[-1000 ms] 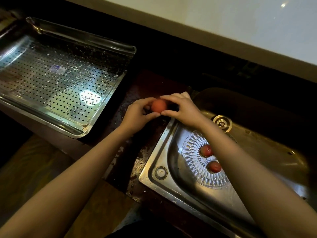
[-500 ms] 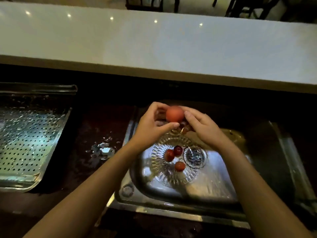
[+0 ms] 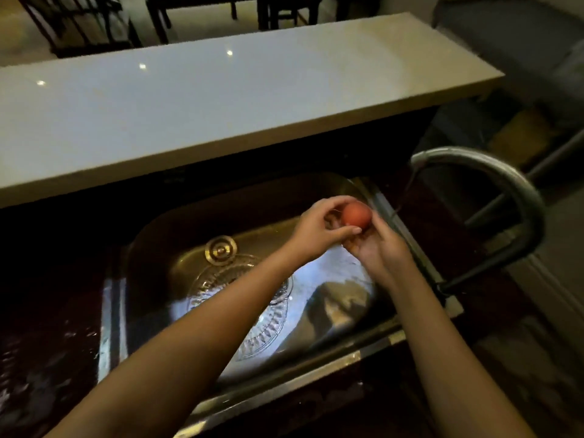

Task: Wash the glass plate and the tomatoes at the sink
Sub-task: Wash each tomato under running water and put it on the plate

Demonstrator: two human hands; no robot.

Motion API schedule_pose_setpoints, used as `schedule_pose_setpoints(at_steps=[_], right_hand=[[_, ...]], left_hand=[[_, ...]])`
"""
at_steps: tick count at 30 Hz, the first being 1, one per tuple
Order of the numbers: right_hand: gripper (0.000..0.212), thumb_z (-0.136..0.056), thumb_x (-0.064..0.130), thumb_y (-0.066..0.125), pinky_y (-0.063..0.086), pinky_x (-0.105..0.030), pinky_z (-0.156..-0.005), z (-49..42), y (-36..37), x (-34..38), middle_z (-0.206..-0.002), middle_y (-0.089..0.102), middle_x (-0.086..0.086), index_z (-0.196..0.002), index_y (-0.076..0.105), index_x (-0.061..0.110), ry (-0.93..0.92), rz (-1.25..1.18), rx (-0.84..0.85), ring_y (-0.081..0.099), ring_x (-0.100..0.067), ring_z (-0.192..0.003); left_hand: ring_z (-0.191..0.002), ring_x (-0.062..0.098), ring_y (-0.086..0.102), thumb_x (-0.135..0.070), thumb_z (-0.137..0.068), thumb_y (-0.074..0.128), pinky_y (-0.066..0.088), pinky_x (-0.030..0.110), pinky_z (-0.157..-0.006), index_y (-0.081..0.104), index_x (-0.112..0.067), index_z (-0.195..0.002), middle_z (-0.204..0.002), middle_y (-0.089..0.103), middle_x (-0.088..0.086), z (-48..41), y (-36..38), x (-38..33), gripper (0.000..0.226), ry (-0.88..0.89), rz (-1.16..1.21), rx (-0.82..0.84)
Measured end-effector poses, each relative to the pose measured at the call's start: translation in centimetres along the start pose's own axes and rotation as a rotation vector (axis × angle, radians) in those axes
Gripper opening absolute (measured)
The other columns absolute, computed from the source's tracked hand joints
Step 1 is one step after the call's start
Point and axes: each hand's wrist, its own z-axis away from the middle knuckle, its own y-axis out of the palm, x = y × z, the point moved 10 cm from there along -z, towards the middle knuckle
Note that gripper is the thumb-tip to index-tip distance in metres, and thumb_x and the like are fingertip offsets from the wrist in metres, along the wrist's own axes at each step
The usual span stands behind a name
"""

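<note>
Tomato (image 3: 356, 216) gripped by both hands' fingers (image 3: 347, 230) over steel sink (image 3: 151, 235); pale counter (image 3: 221, 99) behind.

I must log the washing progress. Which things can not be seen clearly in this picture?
- Cut-glass plate in the steel sink: head view, middle covered by the left forearm, so any tomatoes on it are hidden.
- Curved metal tap: its base is hidden.
- Left hand and right hand partly cover the red tomato.
</note>
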Motion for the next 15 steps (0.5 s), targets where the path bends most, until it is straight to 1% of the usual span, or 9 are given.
schedule_pose_setpoints(at_steps=[2, 4, 6, 7, 9, 11, 13, 15], right_hand=[[0.042, -0.099, 0.035, 0.032, 0.056, -0.033, -0.086, -0.2, -2.2, 0.8, -0.117, 0.062, -0.017, -0.124, 0.052, 0.008, -0.006, -0.058, -0.06, 0.065, -0.025, -0.105], [0.038, -0.099, 0.035, 0.032, 0.058, -0.032, -0.08, -0.3, -3.8, 1.7, -0.112, 0.064, -0.016, -0.116, 0.056, 0.011, -0.02, -0.065, -0.121, 0.069, -0.023, -0.098], [0.036, -0.1, 0.034, 0.032, 0.06, -0.032, -0.075, -0.3, -4.6, 2.1, -0.109, 0.063, -0.016, -0.116, 0.055, 0.01, -0.015, -0.104, -0.161, 0.07, -0.023, -0.091], [0.036, -0.1, 0.032, 0.032, 0.06, -0.032, -0.075, -0.4, -4.7, 2.3, -0.109, 0.062, -0.017, -0.119, 0.053, 0.009, -0.012, -0.141, -0.163, 0.07, -0.023, -0.091], [0.034, -0.1, 0.031, 0.032, 0.059, -0.033, -0.076, -0.5, -4.5, 2.7, -0.109, 0.06, -0.017, -0.116, 0.054, 0.01, -0.019, -0.198, -0.15, 0.066, -0.025, -0.094], [0.034, -0.101, 0.029, 0.031, 0.059, -0.032, -0.077, -0.7, -4.5, 3.2, -0.11, 0.059, -0.016, -0.116, 0.055, 0.011, -0.058, -0.19, -0.138, 0.064, -0.025, -0.098], [0.038, -0.102, 0.029, 0.028, 0.058, -0.033, -0.081, -0.9, -4.7, 3.8, -0.113, 0.059, -0.016, -0.125, 0.05, 0.009, -0.111, -0.117, -0.141, 0.062, -0.025, -0.102], [0.043, -0.102, 0.029, 0.024, 0.054, -0.033, -0.085, -1.0, -5.0, 4.2, -0.118, 0.058, -0.016, -0.132, 0.045, 0.007, -0.161, -0.016, -0.146, 0.061, -0.024, -0.106]], left_hand=[[-0.097, 0.023, 0.057, -0.015, -0.073, 0.077, 0.044, 0.019, -0.083, 0.059, -0.011, -0.119, -0.118, 0.06, 0.013, -1.6, 2.3, -0.1, 0.049, -0.012, -0.003, 0.046], [-0.09, 0.018, 0.055, -0.016, -0.073, 0.077, 0.046, 0.026, -0.082, 0.059, -0.013, -0.118, -0.117, 0.06, 0.011, -2.7, 3.9, -0.1, 0.049, -0.028, -0.004, 0.083], [-0.099, 0.017, 0.056, -0.015, -0.072, 0.077, 0.049, 0.03, -0.086, 0.058, -0.014, -0.116, -0.118, 0.058, 0.009, -3.4, 5.0, 0.2, 0.048, -0.054, 0.014, 0.105], [-0.105, 0.018, 0.055, -0.015, -0.072, 0.077, 0.049, 0.03, -0.088, 0.057, -0.014, -0.116, -0.119, 0.058, 0.008, -3.8, 5.3, 0.4, 0.048, -0.062, 0.031, 0.112], [-0.108, 0.019, 0.054, -0.013, -0.072, 0.077, 0.049, 0.026, -0.087, 0.055, -0.014, -0.114, -0.12, 0.057, 0.008, -4.2, 5.8, 0.7, 0.048, -0.067, 0.075, 0.115], [-0.106, 0.016, 0.054, -0.015, -0.073, 0.076, 0.047, 0.018, -0.083, 0.053, -0.015, -0.114, -0.121, 0.056, 0.008, -4.6, 6.1, 0.9, 0.047, -0.068, 0.113, 0.111], [-0.101, 0.009, 0.054, -0.021, -0.078, 0.072, 0.047, 0.009, -0.073, 0.052, -0.019, -0.113, -0.116, 0.056, 0.001, -4.8, 6.7, 0.9, 0.041, -0.08, 0.156, 0.121], [-0.095, 0.005, 0.053, -0.026, -0.085, 0.064, 0.047, 0.005, -0.064, 0.05, -0.025, -0.108, -0.105, 0.054, -0.01, -5.0, 7.4, 0.8, 0.027, -0.1, 0.201, 0.127]])
